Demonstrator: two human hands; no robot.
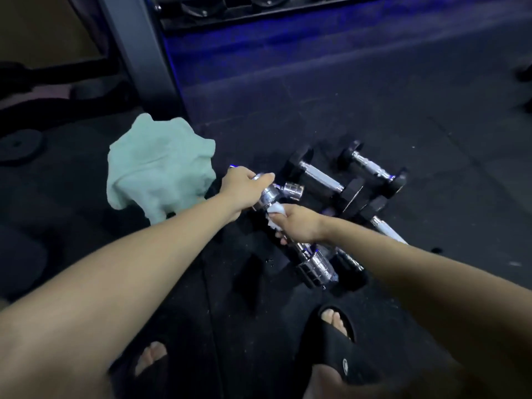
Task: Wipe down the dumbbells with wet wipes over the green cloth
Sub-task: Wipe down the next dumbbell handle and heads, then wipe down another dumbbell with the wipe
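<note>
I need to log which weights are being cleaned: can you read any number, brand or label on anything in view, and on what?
No text can be read anywhere.
Small round white logo on the black slide sandal: too small and blurred to read.
Chrome dumbbell held in both hands: no marking shows.
Black hex-headed dumbbells: no legible numbers in the dim light.
Crumpled pale green cloth: no label seen.

No text, label, brand name or number can be read anywhere in the view. A small round pale emblem is seen on the strap of the black slide sandal (331,352) at the near right, but it is too small and blurred to be made out. No markings can be discerned on the black-ended dumbbells (325,180) on the floor.
</note>
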